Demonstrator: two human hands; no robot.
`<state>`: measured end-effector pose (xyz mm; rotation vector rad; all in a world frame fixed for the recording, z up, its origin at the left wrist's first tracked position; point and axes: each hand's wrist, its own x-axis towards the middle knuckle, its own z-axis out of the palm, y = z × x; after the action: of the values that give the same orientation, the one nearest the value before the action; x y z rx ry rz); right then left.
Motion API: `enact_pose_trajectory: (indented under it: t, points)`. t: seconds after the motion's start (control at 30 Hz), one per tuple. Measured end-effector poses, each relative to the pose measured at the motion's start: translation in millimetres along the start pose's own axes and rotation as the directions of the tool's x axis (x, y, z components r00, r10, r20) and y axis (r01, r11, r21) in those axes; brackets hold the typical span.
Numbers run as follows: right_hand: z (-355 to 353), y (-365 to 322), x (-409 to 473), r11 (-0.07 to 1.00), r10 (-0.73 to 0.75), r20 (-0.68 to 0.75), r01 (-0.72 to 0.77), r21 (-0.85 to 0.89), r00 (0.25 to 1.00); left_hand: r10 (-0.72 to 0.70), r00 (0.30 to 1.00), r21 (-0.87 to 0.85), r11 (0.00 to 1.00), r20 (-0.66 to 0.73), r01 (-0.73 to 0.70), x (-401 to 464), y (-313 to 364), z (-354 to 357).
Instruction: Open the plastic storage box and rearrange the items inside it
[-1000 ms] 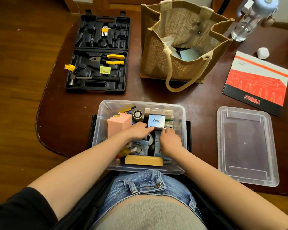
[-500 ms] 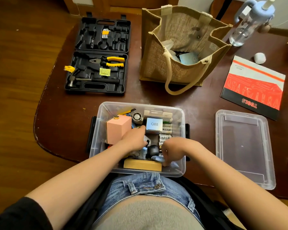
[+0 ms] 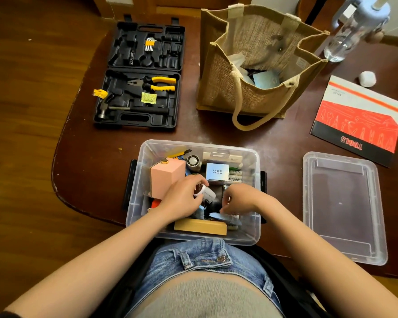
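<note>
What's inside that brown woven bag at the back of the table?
Inside the open jute bag a pale blue packet and some crumpled clear plastic show near the top. Whatever lies beneath them is covered, and the bag's walls hide the bottom.

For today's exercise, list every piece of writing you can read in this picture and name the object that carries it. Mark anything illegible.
"Q88": small silver-blue square box inside the clear plastic storage box.
"TOOLS", upside down: red, white and black booklet.
Batteries' labels, booklet's small print: too blurred to read.

Soft even daylight, faint shadows, mild sheen on dark table (image 3: 274, 143), wide-angle bending at edges, slight blur
</note>
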<state>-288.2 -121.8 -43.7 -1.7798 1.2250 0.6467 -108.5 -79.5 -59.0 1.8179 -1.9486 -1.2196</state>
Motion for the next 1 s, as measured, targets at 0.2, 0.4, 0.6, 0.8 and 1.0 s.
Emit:
enact_pose_trajectory:
  t: [0.2, 0.4, 0.6, 0.8, 1.0]
  points:
    - [11, -3, 5, 0.999, 0.034, -0.073, -0.031, 0.041, 0.997, 0.076, 0.991, 0.017, 0.997, -0.109, -0.074, -10, -2, 2]
    - [14, -2, 5, 1.0, 0.026, 0.054, -0.027, 0.007, 0.998, 0.127, 0.946, -0.007, 0.991, -0.299, -0.135, -19, -1, -11]
    - [15, -2, 1, 0.998, 0.018, -0.086, -0.013, 0.06, 0.996, 0.166, 0.978, -0.025, 0.985, -0.129, -0.17, -15, -2, -7]
    - [16, 0, -7, 0.996, -0.016, -0.14, 0.028, 0.08, 0.99, 0.21, 0.978, 0.03, 0.977, -0.004, -0.21, -11, 6, -3]
    - [16, -1, -4, 0.995, -0.008, -0.121, 0.02, 0.098, 0.993, 0.114, 0.857, 0.173, 0.984, -0.503, -0.029, -25, -7, -33]
